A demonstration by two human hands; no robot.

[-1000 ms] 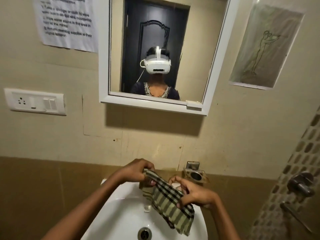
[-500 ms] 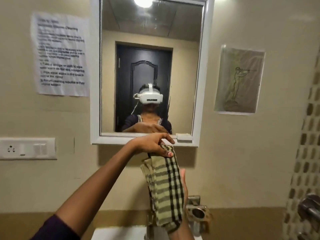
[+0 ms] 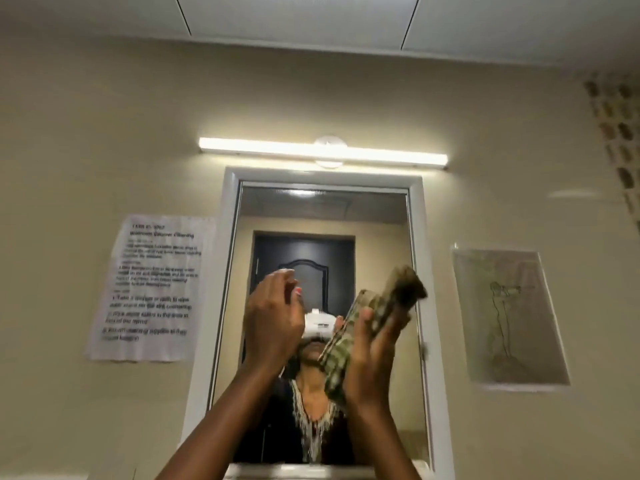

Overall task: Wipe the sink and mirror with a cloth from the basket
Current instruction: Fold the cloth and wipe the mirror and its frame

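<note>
The white-framed mirror [image 3: 377, 223] hangs on the beige wall straight ahead, and both my hands are raised in front of its glass. My right hand [image 3: 369, 362] grips a bunched green-and-black checked cloth [image 3: 384, 306], whose upper end sticks up near the mirror's right frame. My left hand [image 3: 273, 320] is just left of the cloth with its fingers loosely curved and apart, holding nothing. Motion blurs both hands. The sink and the basket are out of view below.
A lit tube light [image 3: 322, 152] runs above the mirror. A printed paper notice [image 3: 152, 289] is stuck to the wall on the left and a line drawing [image 3: 509, 317] on the right. Patterned tiles [image 3: 620, 133] cover the far right wall.
The view has tilted up from the sink to the mirror and ceiling. Both hands rose to mirror height. My left hand let go of the cloth and my right hand now holds it.
</note>
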